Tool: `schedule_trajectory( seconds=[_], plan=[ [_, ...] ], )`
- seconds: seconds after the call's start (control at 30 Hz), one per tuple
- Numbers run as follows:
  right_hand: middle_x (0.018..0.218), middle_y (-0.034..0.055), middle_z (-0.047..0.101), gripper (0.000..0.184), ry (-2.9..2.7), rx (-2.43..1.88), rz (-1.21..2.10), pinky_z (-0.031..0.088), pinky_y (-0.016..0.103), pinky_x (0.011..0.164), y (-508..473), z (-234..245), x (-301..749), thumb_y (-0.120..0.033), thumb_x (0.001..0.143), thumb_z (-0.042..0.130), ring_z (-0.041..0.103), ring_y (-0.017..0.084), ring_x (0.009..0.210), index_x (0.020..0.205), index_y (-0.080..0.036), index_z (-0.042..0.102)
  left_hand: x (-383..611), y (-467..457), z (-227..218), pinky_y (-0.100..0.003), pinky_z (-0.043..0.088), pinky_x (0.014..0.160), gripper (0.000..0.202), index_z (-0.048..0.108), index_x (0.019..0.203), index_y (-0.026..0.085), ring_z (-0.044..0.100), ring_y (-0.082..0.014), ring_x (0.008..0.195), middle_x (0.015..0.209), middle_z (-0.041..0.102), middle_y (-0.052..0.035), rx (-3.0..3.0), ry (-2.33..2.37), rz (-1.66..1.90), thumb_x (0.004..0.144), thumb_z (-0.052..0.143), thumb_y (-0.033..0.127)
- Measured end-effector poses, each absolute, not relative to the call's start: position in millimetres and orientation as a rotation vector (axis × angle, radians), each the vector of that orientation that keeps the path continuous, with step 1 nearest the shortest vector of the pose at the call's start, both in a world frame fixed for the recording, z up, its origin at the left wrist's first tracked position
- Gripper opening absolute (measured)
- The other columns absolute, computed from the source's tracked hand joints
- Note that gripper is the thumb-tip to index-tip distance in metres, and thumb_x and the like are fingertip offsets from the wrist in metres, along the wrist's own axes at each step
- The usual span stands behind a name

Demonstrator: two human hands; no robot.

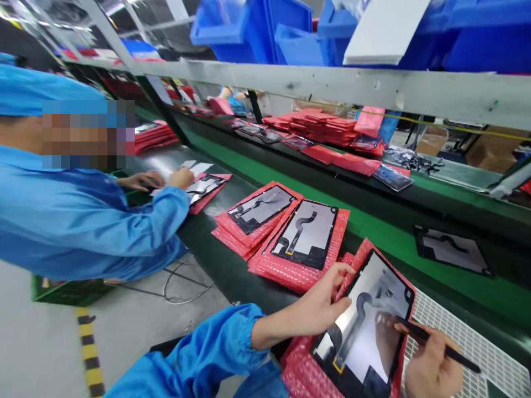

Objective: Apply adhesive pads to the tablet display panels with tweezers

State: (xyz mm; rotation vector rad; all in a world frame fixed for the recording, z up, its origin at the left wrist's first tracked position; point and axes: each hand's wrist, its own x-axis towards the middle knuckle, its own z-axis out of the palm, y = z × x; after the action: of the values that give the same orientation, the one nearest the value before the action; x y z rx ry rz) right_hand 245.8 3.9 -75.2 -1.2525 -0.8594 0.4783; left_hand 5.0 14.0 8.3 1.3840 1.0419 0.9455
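A tablet screen panel (365, 326) with a silver back and a black flex cable lies on a red bubble-wrap bag (302, 373) at the bottom right. My left hand (321, 304) grips the panel's left edge, thumb on top. My right hand (431, 367) is closed around a thin black tool (440, 345) whose tip touches the panel's back near the cable. Two more panels on red bags, one (307, 235) and another (261, 207), lie just beyond.
A co-worker in a blue smock (83, 221) sits at the left, hands on a panel (203, 185). A green conveyor belt (373, 232) carries one panel (452, 249). Stacks of red bags (327, 127) sit across it. A white grid mat (464, 337) lies at my right. Blue bins (290, 33) are overhead.
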Motion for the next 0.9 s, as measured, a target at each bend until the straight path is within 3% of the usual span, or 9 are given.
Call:
schedule_trajectory(
  seconds=[0.13, 0.27, 0.4, 0.5, 0.57, 0.63, 0.77, 0.83, 0.9],
  plan=[
    [0.077, 0.0032, 0.063, 0.034, -0.648, -1.167, 0.363, 0.058, 0.058, 0.074, 11, -70, 249, -0.059, 0.08, 0.081, 0.063, 0.03, 0.064, 0.081, -0.028, 0.065, -43, 55, 10, -0.022, 0.037, 0.055, 0.065, 0.036, 0.155, 0.022, 0.044, -0.0086, 0.057, 0.079, 0.054, 0.0051, 1.379, 1.218, 1.146, 0.094, 0.059, 0.027],
    [0.075, 0.004, 0.067, 0.03, -0.698, -1.236, 0.445, 0.057, 0.059, 0.075, 14, -82, 258, -0.056, 0.085, 0.076, 0.065, 0.031, 0.061, 0.085, -0.027, 0.067, -108, 107, 3, -0.023, 0.034, 0.052, 0.082, 0.03, 0.161, 0.015, 0.037, -0.0089, 0.049, 0.065, 0.04, 0.011, 1.346, 1.472, 1.274, 0.086, 0.061, 0.03],
    [0.066, 0.0027, 0.069, 0.031, -0.774, -1.285, 0.465, 0.057, 0.057, 0.07, 18, -98, 267, -0.057, 0.087, 0.074, 0.065, 0.031, 0.053, 0.085, -0.027, 0.066, -144, 132, -8, -0.029, 0.047, 0.061, 0.076, 0.045, 0.152, 0.01, 0.048, -0.0127, 0.052, 0.064, 0.049, 0.0081, 1.376, 1.631, 1.31, 0.081, 0.065, 0.027],
    [0.067, 0.0026, 0.071, 0.037, -0.75, -1.29, 0.544, 0.059, 0.053, 0.068, 19, -99, 270, -0.061, 0.085, 0.077, 0.066, 0.028, 0.051, 0.086, -0.025, 0.068, -152, 125, -7, -0.043, 0.056, 0.09, 0.061, 0.061, 0.136, 0.014, 0.069, -0.0245, 0.087, 0.091, 0.07, -0.0054, 1.459, 1.742, 1.362, 0.077, 0.069, 0.025],
    [0.069, 0.0029, 0.073, 0.042, -0.751, -1.288, 0.657, 0.061, 0.047, 0.067, 18, -90, 274, -0.063, 0.083, 0.08, 0.068, 0.025, 0.052, 0.087, -0.023, 0.069, -154, 113, -2, -0.05, 0.045, 0.115, 0.052, 0.066, 0.129, 0.018, 0.064, -0.0315, 0.121, 0.122, 0.07, -0.012, 1.51, 1.821, 1.442, 0.077, 0.071, 0.026],
    [0.071, 0.0038, 0.073, 0.044, -0.788, -1.268, 0.81, 0.062, 0.042, 0.065, 22, -72, 277, -0.064, 0.084, 0.08, 0.07, 0.024, 0.057, 0.082, -0.022, 0.068, -156, 95, -1, -0.052, 0.029, 0.128, 0.049, 0.066, 0.129, 0.018, 0.048, -0.0337, 0.143, 0.143, 0.061, -0.0144, 1.532, 1.89, 1.537, 0.082, 0.071, 0.031],
    [0.084, 0.0105, 0.076, 0.045, -0.932, -1.188, 1.2, 0.066, 0.041, 0.074, 57, -16, 262, -0.056, 0.088, 0.077, 0.077, 0.028, 0.078, 0.065, -0.02, 0.062, -148, 41, -33, -0.05, 0.02, 0.133, 0.066, 0.053, 0.145, 0.017, 0.038, -0.0319, 0.154, 0.158, 0.047, -0.017, 1.279, 2.044, 1.849, 0.089, 0.073, 0.045],
    [0.106, 0.0163, 0.078, 0.034, -0.941, -1.173, 1.375, 0.065, 0.041, 0.086, 91, 9, 234, -0.045, 0.089, 0.074, 0.078, 0.031, 0.099, 0.07, -0.018, 0.066, -133, 12, -66, -0.047, 0.019, 0.134, 0.078, 0.041, 0.155, 0.023, 0.032, -0.0292, 0.16, 0.168, 0.037, -0.0141, 0.816, 1.998, 2.027, 0.09, 0.073, 0.052],
    [0.109, 0.0148, 0.078, 0.021, -0.861, -1.256, 1.612, 0.064, 0.036, 0.089, 130, 22, 195, -0.03, 0.092, 0.068, 0.079, 0.025, 0.099, 0.075, -0.018, 0.066, -114, -10, -98, -0.048, 0.012, 0.136, 0.082, 0.034, 0.159, 0.028, 0.022, -0.029, 0.165, 0.175, 0.028, -0.012, 0.453, 1.891, 2.014, 0.092, 0.069, 0.059]
  ],
)
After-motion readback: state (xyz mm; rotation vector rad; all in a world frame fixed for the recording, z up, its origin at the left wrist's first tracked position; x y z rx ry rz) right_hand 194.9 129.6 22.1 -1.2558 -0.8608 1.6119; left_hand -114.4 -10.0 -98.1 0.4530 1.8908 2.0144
